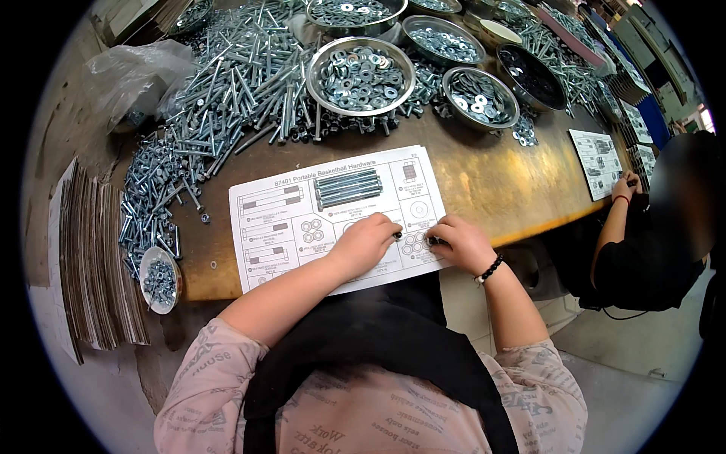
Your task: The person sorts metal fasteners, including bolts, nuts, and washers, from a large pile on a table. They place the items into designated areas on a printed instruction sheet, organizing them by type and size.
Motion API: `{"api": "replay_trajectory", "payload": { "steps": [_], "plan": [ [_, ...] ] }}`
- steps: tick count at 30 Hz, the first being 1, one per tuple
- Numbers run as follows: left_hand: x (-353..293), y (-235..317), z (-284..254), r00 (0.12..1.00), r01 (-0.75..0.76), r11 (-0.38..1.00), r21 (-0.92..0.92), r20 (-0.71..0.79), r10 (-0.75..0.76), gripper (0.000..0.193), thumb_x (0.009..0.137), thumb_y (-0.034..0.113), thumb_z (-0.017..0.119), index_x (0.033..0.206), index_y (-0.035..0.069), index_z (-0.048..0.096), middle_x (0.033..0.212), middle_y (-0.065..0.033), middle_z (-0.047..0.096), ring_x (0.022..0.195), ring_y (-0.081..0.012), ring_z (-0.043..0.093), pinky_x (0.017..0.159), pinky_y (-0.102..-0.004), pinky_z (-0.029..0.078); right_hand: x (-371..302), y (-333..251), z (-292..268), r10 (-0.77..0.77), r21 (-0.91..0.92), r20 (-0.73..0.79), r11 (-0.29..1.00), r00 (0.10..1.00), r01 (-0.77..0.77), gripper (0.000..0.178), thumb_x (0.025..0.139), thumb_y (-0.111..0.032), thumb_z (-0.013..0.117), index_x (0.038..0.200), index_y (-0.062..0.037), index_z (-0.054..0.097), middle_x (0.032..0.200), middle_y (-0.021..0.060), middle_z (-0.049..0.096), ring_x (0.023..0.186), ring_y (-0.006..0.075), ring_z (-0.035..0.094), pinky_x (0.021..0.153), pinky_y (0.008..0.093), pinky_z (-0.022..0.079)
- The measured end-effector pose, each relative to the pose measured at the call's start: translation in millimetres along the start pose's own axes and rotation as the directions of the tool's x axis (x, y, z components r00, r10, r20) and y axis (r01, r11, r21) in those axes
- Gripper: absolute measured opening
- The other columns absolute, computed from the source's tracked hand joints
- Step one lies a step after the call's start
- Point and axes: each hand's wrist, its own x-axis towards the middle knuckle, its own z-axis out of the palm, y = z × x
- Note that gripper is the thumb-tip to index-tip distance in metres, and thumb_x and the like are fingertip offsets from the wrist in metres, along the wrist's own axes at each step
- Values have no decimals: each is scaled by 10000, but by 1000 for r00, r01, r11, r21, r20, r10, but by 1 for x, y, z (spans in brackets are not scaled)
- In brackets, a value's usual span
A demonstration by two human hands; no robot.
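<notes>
A printed hardware sheet (302,189) with drawings of bolts, nuts and washers lies on the table in front of me. Across its upper middle rests a row of several long silver bolts (348,188), side by side. Over the lower middle of the sheet, my left hand (364,244) is closed, with a small black nut (398,235) at its fingertips. My right hand (463,244) is at the sheet's lower right, its fingers pinched on small black nuts (433,240), partly hidden; I cannot tell how many. Both hands are close to the paper, below the bolts.
Loose bolts (242,91) pile up at the back left. Metal bowls of washers (361,78) stand behind the sheet, and a small bowl of nuts (160,281) at the left edge. Cardboard sheets (98,257) are stacked far left. A co-worker (650,227) handles another sheet (595,163) at right.
</notes>
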Motion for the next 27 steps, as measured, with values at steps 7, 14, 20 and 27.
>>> {"api": "replay_trajectory", "payload": {
  "steps": [7,14,20,27],
  "plan": [
    [4,13,20,997,-34,996,-88,69,40,297,762,-10,460,1019,59,592,967,-119,554,924,-301,538,800,-365,445,-2,3,5,-50,32,-43,998,998,51,211,676,-106,673,875,-108,603,852,70,545,814,268,549,687,348,461],
    [4,15,21,996,-29,992,-125,80,39,297,755,-19,461,1015,50,587,964,-129,550,918,-308,538,795,-372,446,1,5,5,-62,31,-4,998,998,62,231,676,-99,674,894,-99,600,868,75,547,815,270,550,688,347,462],
    [6,6,-6,997,-38,993,-108,-65,32,262,782,26,500,1029,48,585,962,-128,560,910,-306,540,794,-364,448,22,6,-23,43,197,-35,980,998,-35,237,711,-76,660,939,-67,599,878,93,548,786,251,558,681,333,460],
    [37,-55,-66,930,145,989,29,-345,-126,286,780,54,519,1059,14,561,1021,-150,551,944,-305,537,829,-359,436,99,23,-14,168,140,-151,979,974,-147,224,786,-154,593,990,-62,602,953,111,563,813,274,563,717,348,457]
  ]
}}
